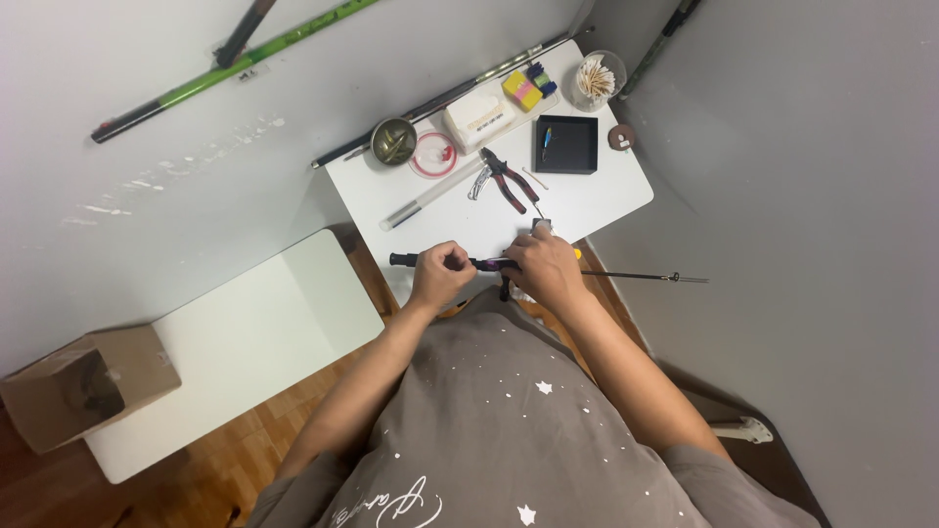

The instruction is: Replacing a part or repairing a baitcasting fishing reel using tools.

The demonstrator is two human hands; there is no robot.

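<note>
A short black fishing rod (636, 276) lies across the near edge of the white table (606, 196), its thin tip pointing right past the table. My left hand (440, 272) is closed around the rod's black handle near its left end. Just to the right, my right hand (544, 266) grips the purple reel-seat section of the rod. A small grey object (541, 225) shows just above my right hand.
On the table: red-handled pliers (507, 179), a black square tray (566, 144), a clear tube (430, 198), a round tin (393, 140), a jar of cotton swabs (597, 80), a white box (478, 117). A second white table (245, 342) with a cardboard box (83, 383) stands left. Rods lean on the wall (225, 64).
</note>
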